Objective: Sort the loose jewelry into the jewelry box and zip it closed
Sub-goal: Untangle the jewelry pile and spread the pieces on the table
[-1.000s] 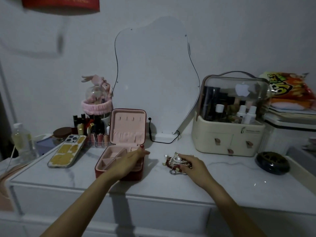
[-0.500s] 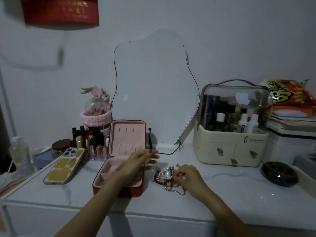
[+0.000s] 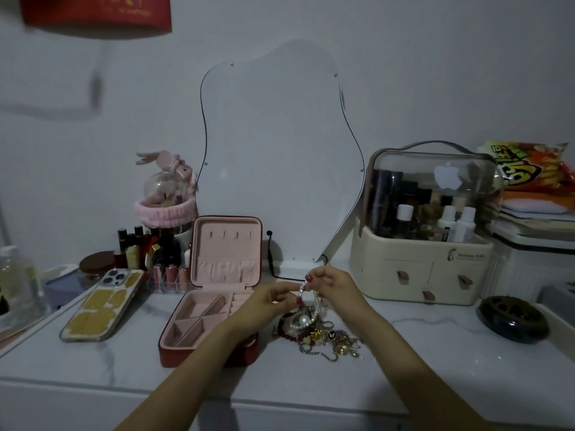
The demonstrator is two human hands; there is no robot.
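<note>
Pearl bracelet (image 3: 306,301) hangs pinched between both hands just above the jewelry pile (image 3: 317,332); the left hand (image 3: 270,301) is nearer the open jewelry box (image 3: 211,318), which lies directly left of the fingers; the right hand (image 3: 334,286) pinches the top.

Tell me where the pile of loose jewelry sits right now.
In the head view, the jewelry pile lies on the white tabletop right of the open jewelry box, centre frame, just below both hands, which lift a pearl strand from it.
</note>
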